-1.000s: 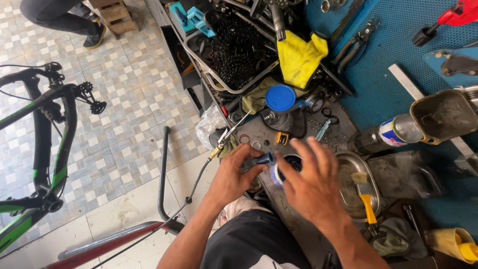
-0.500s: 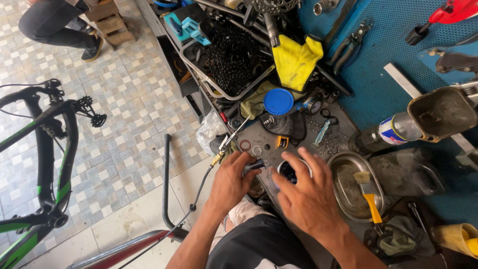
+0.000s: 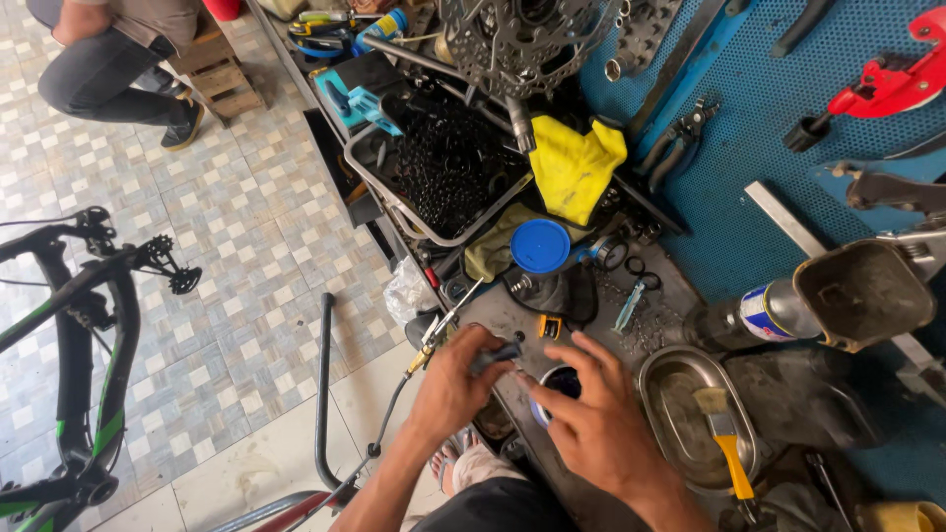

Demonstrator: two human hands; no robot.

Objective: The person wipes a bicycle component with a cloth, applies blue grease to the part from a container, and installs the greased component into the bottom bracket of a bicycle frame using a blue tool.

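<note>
My left hand (image 3: 455, 386) grips a small dark metal part (image 3: 496, 356) at the front edge of a greasy workbench (image 3: 631, 296). My right hand (image 3: 591, 419) is beside it, fingers spread over a small round blue-rimmed tin (image 3: 554, 384), its fingertips touching the dark part. A thin brake cable with a brass end (image 3: 426, 347) runs past my left wrist. My knee and sandalled foot show below the hands.
A metal tray (image 3: 680, 384) holds a yellow-handled brush (image 3: 727, 443) at the right. Behind stand a blue lid (image 3: 540, 245), a yellow rag (image 3: 576, 166), a basket of black chain (image 3: 448, 163), a spray can (image 3: 764, 313) and pliers (image 3: 678, 143). A green-black bicycle (image 3: 79, 345) stands left; another person (image 3: 118, 59) crouches on the tiled floor.
Both hands stay together over the blue-rimmed tin, working the small part. The view has tilted so the bench sits lower and more of the crouching person shows.
</note>
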